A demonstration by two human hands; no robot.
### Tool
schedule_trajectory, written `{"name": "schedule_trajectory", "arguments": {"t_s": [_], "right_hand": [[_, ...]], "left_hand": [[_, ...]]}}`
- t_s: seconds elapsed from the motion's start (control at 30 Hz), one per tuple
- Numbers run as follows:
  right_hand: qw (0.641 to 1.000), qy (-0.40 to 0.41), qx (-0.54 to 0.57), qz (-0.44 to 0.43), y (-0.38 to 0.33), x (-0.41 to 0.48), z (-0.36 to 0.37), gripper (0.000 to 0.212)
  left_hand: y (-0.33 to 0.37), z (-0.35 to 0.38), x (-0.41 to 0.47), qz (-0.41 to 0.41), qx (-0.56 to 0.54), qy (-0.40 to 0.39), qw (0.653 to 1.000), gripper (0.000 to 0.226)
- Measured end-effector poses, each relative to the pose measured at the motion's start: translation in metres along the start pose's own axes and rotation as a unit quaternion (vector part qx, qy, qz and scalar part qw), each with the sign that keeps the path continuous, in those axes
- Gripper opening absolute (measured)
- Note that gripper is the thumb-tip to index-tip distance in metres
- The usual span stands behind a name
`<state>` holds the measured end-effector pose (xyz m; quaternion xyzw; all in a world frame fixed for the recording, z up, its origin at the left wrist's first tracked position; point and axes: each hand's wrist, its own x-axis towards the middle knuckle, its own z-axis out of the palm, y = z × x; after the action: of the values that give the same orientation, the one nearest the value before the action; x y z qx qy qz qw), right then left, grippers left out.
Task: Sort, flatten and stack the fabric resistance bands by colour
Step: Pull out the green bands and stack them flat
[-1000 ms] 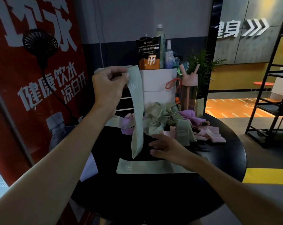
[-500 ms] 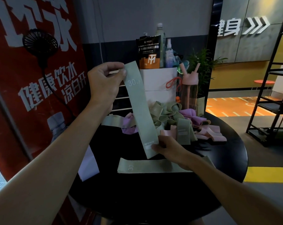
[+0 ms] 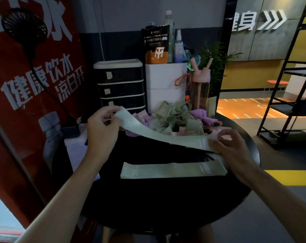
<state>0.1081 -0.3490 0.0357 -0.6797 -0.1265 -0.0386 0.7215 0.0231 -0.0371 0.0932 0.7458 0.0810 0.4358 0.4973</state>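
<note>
A pale green fabric band (image 3: 159, 135) stretches slantwise above the round black table (image 3: 148, 207). My left hand (image 3: 103, 127) pinches its upper left end. My right hand (image 3: 231, 146) pinches its lower right end, near the printed label. Beneath it a second green band (image 3: 171, 171), marked 30, lies flat on the table. Behind them sits a tangled heap of green (image 3: 175, 114), purple (image 3: 201, 115) and pink (image 3: 217, 130) bands.
At the table's back stand a black drawer unit (image 3: 120, 85), a white box (image 3: 166, 86) with bottles and a pouch, and a pink-lidded bottle (image 3: 200, 88). A red poster fills the left. A black shelf rack (image 3: 289, 95) stands at the right.
The band hung upright from my raised left hand. My right hand took its lower end and drew it right, while my left hand came down, so it now spans between both hands.
</note>
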Motion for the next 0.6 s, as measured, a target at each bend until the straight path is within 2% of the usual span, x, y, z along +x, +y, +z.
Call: {"name": "schedule_trajectory", "arguments": {"t_s": [0.1, 0.27, 0.47, 0.6], "right_hand": [[0.995, 0.037, -0.072, -0.065, 0.014, -0.008, -0.012, 0.017], [0.971, 0.056, -0.212, -0.094, 0.044, -0.012, -0.024, 0.022], [0.966, 0.019, -0.235, -0.108, 0.057, -0.01, -0.027, 0.026], [0.961, 0.005, -0.25, -0.122, 0.058, -0.01, -0.028, 0.025]], "left_hand": [[-0.025, 0.0, -0.037, 0.004, 0.052, -0.047, 0.998, 0.031], [-0.054, 0.0, -0.072, 0.016, 0.122, -0.07, 0.99, 0.023], [-0.065, -0.001, -0.087, 0.051, 0.215, -0.09, 0.971, 0.019], [-0.068, 0.004, -0.088, 0.044, 0.256, -0.109, 0.96, 0.015]]}}
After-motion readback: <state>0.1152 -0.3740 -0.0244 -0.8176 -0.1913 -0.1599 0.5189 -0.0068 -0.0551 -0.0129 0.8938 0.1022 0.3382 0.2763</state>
